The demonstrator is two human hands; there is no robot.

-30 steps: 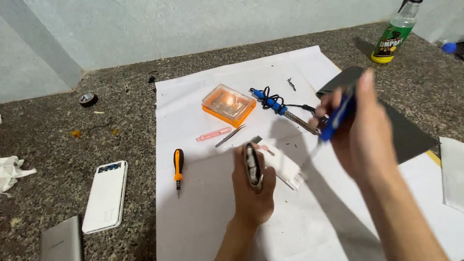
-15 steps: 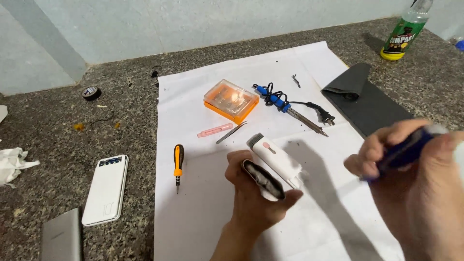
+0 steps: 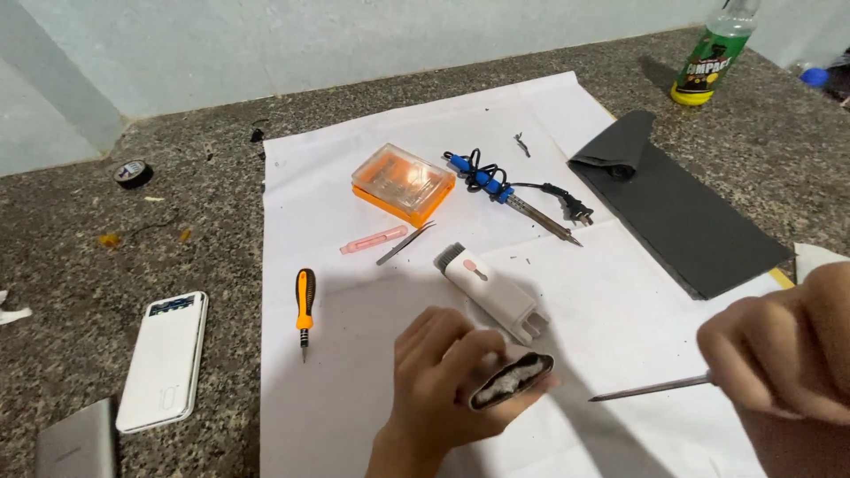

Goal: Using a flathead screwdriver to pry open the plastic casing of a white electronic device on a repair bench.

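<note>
My left hand (image 3: pixel 443 381) grips a small dark oblong part (image 3: pixel 512 381) with a pale, fuzzy inside, held over the white paper (image 3: pixel 372 425). My right hand (image 3: pixel 784 350) is closed around a thin metal tool (image 3: pixel 651 388) whose pointed tip aims left toward that part, a short gap away. Just beyond my left hand lies a white brush-ended cleaning tool (image 3: pixel 490 291).
On the paper lie an orange-handled screwdriver (image 3: pixel 305 305), a pink pen-like piece (image 3: pixel 374 239), tweezers (image 3: pixel 405 243), an orange bit case (image 3: pixel 403 183) and a blue soldering iron (image 3: pixel 509 195). A dark mat (image 3: pixel 686 208), green bottle (image 3: pixel 708 57), white power bank (image 3: pixel 164 358) and tape roll (image 3: pixel 133 172) surround it.
My right hand dropped from above the paper to the lower right, and the thin tool now points at the part. My left hand turned the dark part so its inside faces up.
</note>
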